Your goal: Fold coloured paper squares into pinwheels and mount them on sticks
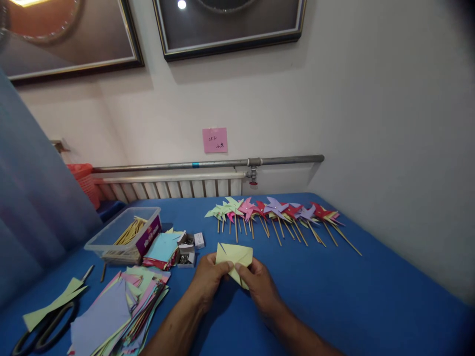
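A pale yellow paper piece (234,257), partly folded with pointed corners, is pinched between both of my hands just above the blue table (352,291). My left hand (208,278) grips its lower left edge with thumb and fingers. My right hand (260,287) pinches the lower right fold. Beyond the hands lies a row of finished paper pinwheels (276,211) on wooden sticks, in green, pink, red and purple.
A stack of coloured paper sheets (122,311) lies at the near left, with black scissors (42,329) and a yellow strip beside it. A clear plastic box of sticks (124,235), more paper (161,247) and small boxes of pins (187,249) sit behind. A radiator (170,185) and wall back the table.
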A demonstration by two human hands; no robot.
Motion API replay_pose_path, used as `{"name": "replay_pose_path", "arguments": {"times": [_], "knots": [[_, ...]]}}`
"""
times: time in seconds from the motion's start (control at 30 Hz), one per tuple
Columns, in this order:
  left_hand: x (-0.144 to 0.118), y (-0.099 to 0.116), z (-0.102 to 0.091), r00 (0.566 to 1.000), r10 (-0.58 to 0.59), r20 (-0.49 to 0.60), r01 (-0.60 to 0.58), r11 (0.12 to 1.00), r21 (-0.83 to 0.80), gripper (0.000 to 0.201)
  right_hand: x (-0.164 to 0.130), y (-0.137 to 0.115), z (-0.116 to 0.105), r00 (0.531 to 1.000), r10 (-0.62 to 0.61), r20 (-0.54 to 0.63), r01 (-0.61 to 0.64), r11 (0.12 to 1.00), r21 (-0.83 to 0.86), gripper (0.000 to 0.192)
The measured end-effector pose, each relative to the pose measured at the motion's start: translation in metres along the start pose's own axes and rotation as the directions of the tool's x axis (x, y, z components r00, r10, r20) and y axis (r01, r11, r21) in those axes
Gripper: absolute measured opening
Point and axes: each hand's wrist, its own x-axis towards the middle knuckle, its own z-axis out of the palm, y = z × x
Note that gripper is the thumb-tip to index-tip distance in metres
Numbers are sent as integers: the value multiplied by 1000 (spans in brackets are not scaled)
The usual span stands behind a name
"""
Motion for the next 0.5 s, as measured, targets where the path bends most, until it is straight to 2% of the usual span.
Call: {"name": "replay_pose_path", "arguments": {"times": [0.27,0.5], "knots": [[-2,2,1,1000,-3,-4,3,1000,5,28,4,2,-1,999,11,-35,-12,999,-38,48],[0,1,-1,1000,2,19,-2,1000,5,32,5,0,0,999,-27,-35,23,994,-104,44]]}}
